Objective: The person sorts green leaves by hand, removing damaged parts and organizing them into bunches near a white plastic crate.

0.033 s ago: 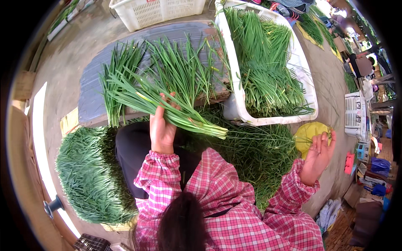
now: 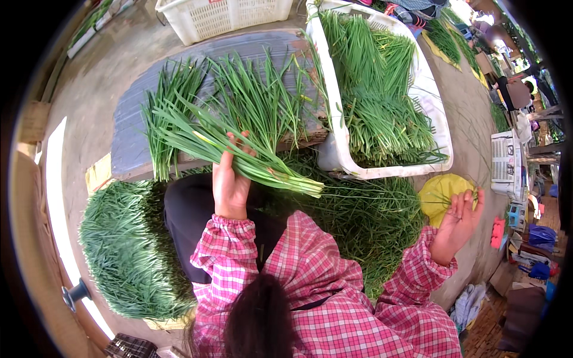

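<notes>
A bunch of green garlic chives [image 2: 280,174] lies across the palm of my left hand [image 2: 231,188]. The fingers curl round its middle; its pale cut ends point right, its leaf tips upper left over the bench. Out to the right, my right hand [image 2: 455,224] pinches a few thin chive blades [image 2: 440,201] in front of a round yellow object. Thin strands stretch between that hand and the bunch's cut ends. More chives [image 2: 253,98] lie in loose piles on the grey-covered bench [image 2: 132,131] ahead of me.
A white crate [image 2: 382,173] holding chives stands right of the bench. A tall stack of chives [image 2: 131,256] is at my left; a loose heap [image 2: 373,232] lies at my right. Another white crate [image 2: 230,22] stands beyond the bench. The yellow object [image 2: 428,194] rests on the floor.
My right hand has shifted slightly to the right, away from the bunch. My left hand and the bunch have barely moved.
</notes>
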The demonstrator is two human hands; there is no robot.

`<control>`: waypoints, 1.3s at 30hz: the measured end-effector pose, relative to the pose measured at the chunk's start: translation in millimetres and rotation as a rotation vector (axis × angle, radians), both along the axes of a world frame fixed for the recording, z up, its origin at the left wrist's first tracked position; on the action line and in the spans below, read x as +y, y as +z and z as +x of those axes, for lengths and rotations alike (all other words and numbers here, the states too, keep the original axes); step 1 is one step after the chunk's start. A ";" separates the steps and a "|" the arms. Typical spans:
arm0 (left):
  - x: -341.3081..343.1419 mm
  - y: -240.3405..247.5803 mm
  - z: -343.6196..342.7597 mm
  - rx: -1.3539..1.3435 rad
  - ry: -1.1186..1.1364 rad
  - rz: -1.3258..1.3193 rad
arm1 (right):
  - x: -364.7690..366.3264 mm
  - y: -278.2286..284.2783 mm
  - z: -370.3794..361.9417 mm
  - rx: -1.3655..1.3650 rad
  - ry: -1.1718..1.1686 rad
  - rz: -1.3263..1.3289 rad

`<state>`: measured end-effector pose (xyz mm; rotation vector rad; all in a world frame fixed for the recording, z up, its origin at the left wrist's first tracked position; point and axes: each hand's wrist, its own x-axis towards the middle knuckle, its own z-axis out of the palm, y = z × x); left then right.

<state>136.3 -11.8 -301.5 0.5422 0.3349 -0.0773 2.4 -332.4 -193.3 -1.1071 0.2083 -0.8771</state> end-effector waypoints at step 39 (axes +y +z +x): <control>-13.9 16.1 -11.3 -0.241 -0.286 -0.019 | 174.6 -79.7 58.0 0.644 0.504 -0.516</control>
